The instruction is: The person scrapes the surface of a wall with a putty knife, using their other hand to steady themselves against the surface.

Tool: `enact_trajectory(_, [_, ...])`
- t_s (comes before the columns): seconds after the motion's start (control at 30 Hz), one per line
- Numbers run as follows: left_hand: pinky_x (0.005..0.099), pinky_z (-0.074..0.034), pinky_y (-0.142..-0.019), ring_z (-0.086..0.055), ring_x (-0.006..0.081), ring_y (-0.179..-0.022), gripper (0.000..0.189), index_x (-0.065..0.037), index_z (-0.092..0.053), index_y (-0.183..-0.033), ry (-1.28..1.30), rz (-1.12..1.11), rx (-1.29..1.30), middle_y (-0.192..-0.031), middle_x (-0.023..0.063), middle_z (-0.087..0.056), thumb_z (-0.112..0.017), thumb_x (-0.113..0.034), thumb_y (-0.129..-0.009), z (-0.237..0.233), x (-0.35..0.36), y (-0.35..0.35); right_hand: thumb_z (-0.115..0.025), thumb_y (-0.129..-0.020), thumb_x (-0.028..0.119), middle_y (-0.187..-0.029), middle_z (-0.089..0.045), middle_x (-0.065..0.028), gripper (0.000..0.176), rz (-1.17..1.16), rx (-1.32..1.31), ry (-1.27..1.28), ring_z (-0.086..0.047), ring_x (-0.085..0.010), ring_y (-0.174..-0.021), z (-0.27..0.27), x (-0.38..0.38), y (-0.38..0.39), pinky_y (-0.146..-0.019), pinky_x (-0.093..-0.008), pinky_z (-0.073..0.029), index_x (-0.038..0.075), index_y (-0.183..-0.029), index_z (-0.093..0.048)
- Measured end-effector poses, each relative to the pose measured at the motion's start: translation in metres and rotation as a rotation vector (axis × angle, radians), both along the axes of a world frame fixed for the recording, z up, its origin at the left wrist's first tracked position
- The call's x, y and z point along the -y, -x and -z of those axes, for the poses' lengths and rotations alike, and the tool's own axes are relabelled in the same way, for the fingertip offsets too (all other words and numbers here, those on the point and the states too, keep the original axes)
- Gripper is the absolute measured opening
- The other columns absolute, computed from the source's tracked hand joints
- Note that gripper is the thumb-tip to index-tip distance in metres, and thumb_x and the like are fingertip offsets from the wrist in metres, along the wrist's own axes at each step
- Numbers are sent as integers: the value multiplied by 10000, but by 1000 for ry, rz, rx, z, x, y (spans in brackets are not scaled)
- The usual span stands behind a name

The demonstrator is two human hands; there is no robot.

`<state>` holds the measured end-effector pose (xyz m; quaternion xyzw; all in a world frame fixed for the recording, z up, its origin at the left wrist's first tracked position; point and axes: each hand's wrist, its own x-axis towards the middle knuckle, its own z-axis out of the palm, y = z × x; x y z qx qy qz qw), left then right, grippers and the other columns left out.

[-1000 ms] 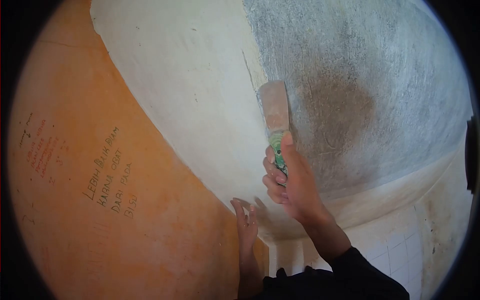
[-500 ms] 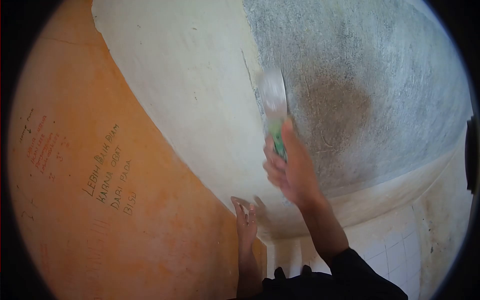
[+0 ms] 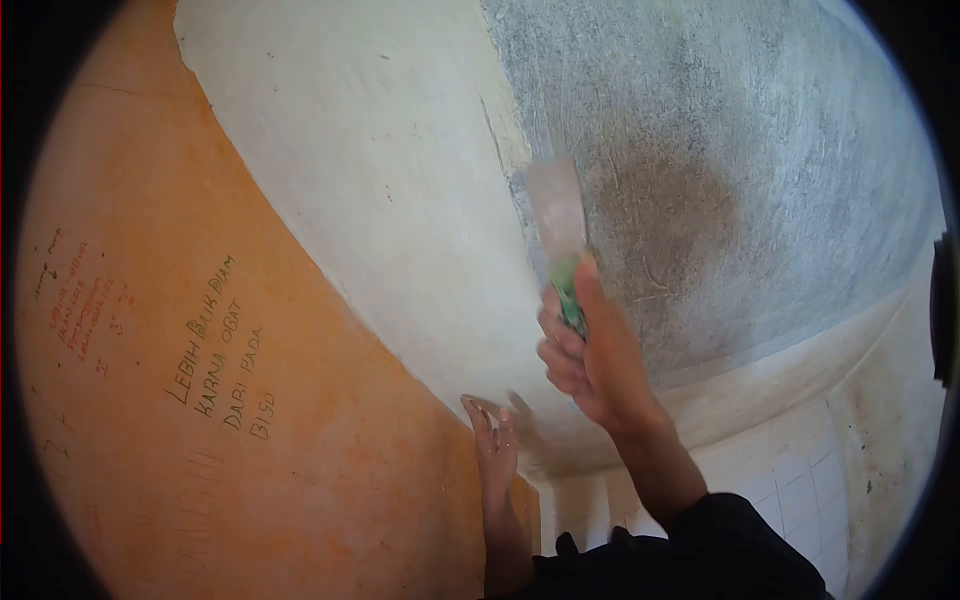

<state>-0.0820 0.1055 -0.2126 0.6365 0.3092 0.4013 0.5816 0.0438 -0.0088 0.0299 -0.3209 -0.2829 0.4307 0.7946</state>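
A putty knife with a broad metal blade and a green handle is in my right hand, fingers wrapped round the grip. Its blade, slightly blurred, points up and overlaps the border between the white band and the rough grey area of the wall. Lower down, my left hand is raised with its fingers stretched out near the white band's lower edge, beside the orange wall. Nothing shows in it.
The orange wall on the left carries handwriting in dark and red ink. A pale ledge runs below the grey area, with white tiles under it. A dark object stands at the right edge.
My right hand and the putty knife have moved a little down and to the right. My left hand has stayed at nearly the same spot.
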Motion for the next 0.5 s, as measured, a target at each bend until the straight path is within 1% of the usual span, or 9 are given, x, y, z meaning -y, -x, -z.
enact_trajectory(0.07, [506,-178,-1190,-71,389,-1522,833,-120,92,-1587,-5,-3,9,-1652,227,8,-518,-285,-1045,-4,1,-3,-389,-1024,602,-595,-318,92,497,2,-25,12,-225,-15,-428,5,-1,-1,-377,-192,-151,137,-875,-482])
enact_trajectory(0.13, [411,-186,-1208,-99,384,-1517,792,-21,73,-1572,26,4,-39,-1636,267,10,-489,-230,-1054,-13,4,0,-396,-1021,606,-596,-314,87,495,-22,-34,-21,-219,-19,-426,-7,-5,1,-376,-194,-147,142,-867,-474])
enact_trajectory(0.17, [411,-186,-1208,-99,384,-1517,792,-21,73,-1572,26,4,-47,-1636,267,10,-489,-230,-1054,-14,4,1,-396,-1021,606,-596,-314,87,495,-21,-41,-21,-219,-19,-426,-11,-5,1,-376,-194,-147,142,-867,-474])
enact_trajectory(0.23, [410,-188,-1208,-107,382,-1516,793,-22,67,-1573,7,-10,17,-1635,267,-2,-493,-232,-1053,-14,4,-1,-400,-1017,611,-600,-318,83,493,7,2,-15,-216,-21,-426,-17,-3,-1,-372,-200,-142,146,-867,-469])
enact_trajectory(0.33, [407,-193,-1206,-111,380,-1516,785,-20,59,-1574,9,-4,-15,-1633,273,-17,-489,-231,-1054,-11,4,-2,-400,-1018,610,-609,-325,81,490,28,-22,50,-219,-20,-433,-8,4,2,-373,-202,-148,147,-875,-473])
enact_trajectory(0.43, [405,-191,-1206,-111,378,-1516,778,-18,51,-1575,27,3,-27,-1629,282,-29,-487,-233,-1056,-15,6,-1,-399,-1017,611,-611,-327,80,493,-19,-69,19,-227,-20,-436,-17,1,13,-374,-202,-150,142,-892,-486])
enact_trajectory(0.5, [404,-194,-1204,-113,377,-1516,779,-17,50,-1575,27,-1,-27,-1628,286,-29,-488,-235,-1056,-20,7,-3,-399,-1016,613,-608,-325,81,495,-6,-61,12,-230,-19,-435,-9,-1,5,-374,-200,-150,142,-896,-490])
